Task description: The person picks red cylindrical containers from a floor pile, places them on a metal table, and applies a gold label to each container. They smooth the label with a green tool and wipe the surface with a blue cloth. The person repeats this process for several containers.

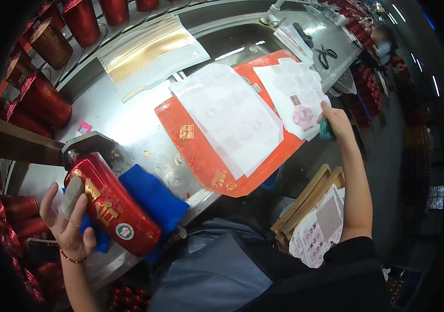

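A glossy red, gold-lettered bottle (119, 202) lying on blue cloth (154, 193) may roll if the spread left hand (72, 223), touching it, presses off-centre; apart, the right hand (339, 125) grips a small green object (326, 130) beside white printed paper (284, 86).

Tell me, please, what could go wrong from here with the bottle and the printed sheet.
The red bottle lies on its side, partly on a blue cloth, near the edge of the metal table; with the left hand not wrapped around it, it might roll or slide. The right hand holds a green object while at the edge of the printed sheet, so the paper could crease or tear.
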Available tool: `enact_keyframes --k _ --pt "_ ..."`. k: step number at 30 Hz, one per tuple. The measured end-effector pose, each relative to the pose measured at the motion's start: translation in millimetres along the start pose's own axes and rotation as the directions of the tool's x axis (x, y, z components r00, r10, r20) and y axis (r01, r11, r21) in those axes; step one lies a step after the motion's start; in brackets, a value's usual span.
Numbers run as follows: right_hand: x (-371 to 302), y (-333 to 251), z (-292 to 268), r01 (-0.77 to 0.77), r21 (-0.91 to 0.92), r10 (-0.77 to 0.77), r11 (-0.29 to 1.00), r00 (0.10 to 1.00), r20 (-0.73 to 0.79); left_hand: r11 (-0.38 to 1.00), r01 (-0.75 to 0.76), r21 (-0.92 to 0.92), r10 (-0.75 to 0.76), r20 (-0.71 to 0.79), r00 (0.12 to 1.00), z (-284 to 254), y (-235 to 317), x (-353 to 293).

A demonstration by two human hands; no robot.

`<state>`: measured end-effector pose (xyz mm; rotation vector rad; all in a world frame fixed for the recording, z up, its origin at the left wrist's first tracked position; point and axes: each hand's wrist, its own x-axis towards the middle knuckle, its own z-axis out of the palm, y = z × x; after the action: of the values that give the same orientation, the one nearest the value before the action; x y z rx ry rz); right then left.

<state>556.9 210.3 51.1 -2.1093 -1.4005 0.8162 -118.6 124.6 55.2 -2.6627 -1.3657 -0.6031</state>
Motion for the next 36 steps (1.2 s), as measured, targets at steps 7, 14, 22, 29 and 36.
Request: enact_keyframes --k 7,14,22,29,36 --pt "39.9 -13.4 24.1 0.236 -0.398 -0.242 0.886 0.970 0.038 0.997 -0.008 0.076 -0.001 0.127 0.992 -8.4 3.6 33.5" --pt "113.6 -25.8 23.0 0.334 -0.146 -0.249 0.931 0.876 0.414 0.996 0.079 0.051 -0.081 0.039 0.996 -10.3 16.1 -9.8" --pt "179.2 -64.9 49.3 0.472 -0.227 -0.302 0.852 0.796 0.524 0.987 0.123 0.102 -0.128 0.044 0.991 0.0 16.2 22.2" --pt "220.9 -94.5 70.4 0.432 -0.236 -0.184 0.870 0.730 0.659 0.984 0.180 -0.012 -0.180 -0.012 0.984 -3.6 29.6 10.4" --pt "250.3 -107.8 73.8 0.449 -0.315 -0.128 0.836 0.718 0.684 0.995 0.100 -0.020 -0.098 0.073 0.992 -8.2 26.9 55.3"
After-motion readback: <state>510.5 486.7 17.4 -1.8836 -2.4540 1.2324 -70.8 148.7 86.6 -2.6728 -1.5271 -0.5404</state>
